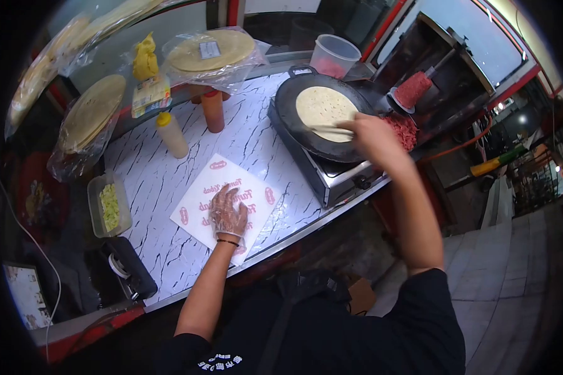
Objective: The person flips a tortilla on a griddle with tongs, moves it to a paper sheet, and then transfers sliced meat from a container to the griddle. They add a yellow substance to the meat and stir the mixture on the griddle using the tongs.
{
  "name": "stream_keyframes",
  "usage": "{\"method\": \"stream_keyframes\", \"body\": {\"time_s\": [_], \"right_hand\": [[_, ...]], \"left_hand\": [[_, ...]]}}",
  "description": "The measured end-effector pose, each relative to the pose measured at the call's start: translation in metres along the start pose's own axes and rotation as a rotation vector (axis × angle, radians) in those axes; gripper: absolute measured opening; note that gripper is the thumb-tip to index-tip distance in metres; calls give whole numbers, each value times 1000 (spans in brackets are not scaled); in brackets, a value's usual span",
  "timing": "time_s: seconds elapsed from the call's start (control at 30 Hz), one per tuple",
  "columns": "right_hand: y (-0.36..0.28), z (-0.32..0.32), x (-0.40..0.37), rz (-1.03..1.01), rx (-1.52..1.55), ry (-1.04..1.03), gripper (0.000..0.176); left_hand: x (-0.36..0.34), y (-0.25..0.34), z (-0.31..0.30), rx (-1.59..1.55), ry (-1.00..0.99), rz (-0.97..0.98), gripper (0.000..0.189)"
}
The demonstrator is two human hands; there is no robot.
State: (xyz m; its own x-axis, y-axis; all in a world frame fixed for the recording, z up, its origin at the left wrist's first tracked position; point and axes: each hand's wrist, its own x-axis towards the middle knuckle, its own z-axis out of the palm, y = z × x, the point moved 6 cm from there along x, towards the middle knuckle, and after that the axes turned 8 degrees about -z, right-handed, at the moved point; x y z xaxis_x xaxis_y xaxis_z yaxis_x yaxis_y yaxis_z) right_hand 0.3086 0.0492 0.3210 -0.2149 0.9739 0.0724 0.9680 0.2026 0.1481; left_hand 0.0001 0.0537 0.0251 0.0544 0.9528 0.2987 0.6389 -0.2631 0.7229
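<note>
Gloved in clear plastic, my left hand (228, 211) lies flat with its fingers spread on a white printed paper sheet (256, 203) on the marbled counter. My right hand (372, 139) is closed on tongs (331, 129), whose tips reach the lower edge of a round flatbread (322, 106). The flatbread lies in a black pan (288, 115) on a gas stove (328, 181). Beside the pan, partly behind my right hand, is a pile of shredded red meat (405, 130).
Two sauce bottles, one white (172, 135) and one red (213, 114), stand on the counter (144, 169). A tub of chopped greens (109, 209) sits left. Bagged flatbreads (213, 50) and a clear bucket (334, 55) are behind. A meat spit (413, 90) stands right.
</note>
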Motion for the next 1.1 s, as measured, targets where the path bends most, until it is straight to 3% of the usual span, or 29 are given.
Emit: {"method": "stream_keyframes", "body": {"time_s": [0.07, 0.13, 0.17, 0.23, 0.37, 0.43, 0.53, 0.6, 0.7, 0.8, 0.9, 1.0, 1.1], "right_hand": [[27, -38, -40, -62, -69, -175, 40], [52, -67, -69, 52, -18, -398, 37], [40, -87, -72, 128, 7, -394, 41], [34, -90, -67, 5, -29, -109, 42], [-1, -43, -16, 49, 66, 61, 37], [-9, -18, -10, -36, 4, 15, 36], [17, -43, -55, -60, -38, -109, 37], [27, -74, -83, 67, -112, -367, 39], [51, -90, -104, 216, 4, -184, 46], [53, -67, -103, 224, -141, -31, 47], [54, -44, -106, 223, -171, -151, 35], [77, -57, -137, 239, -252, -395, 44], [54, -86, -132, 338, -187, -224, 38]], "left_hand": [[-1, -1, 0, -12, 30, 13, 46], [-1, 0, -2, -23, 38, 5, 46], [-1, 2, -2, -26, 33, 24, 46], [0, 2, -1, -36, 29, 25, 46], [0, 4, -1, -20, 14, 17, 45], [0, 2, 1, -23, 14, 38, 46], [1, -1, -1, -32, 32, 34, 46], [-2, -1, -1, -39, 24, 33, 46], [0, 0, -1, -63, 27, 32, 46], [-1, 1, -1, -52, 23, 36, 46], [0, 2, -1, -43, 18, 39, 47], [0, 3, -3, -43, 16, 27, 47], [0, 2, -2, -33, 16, 33, 47]]}}
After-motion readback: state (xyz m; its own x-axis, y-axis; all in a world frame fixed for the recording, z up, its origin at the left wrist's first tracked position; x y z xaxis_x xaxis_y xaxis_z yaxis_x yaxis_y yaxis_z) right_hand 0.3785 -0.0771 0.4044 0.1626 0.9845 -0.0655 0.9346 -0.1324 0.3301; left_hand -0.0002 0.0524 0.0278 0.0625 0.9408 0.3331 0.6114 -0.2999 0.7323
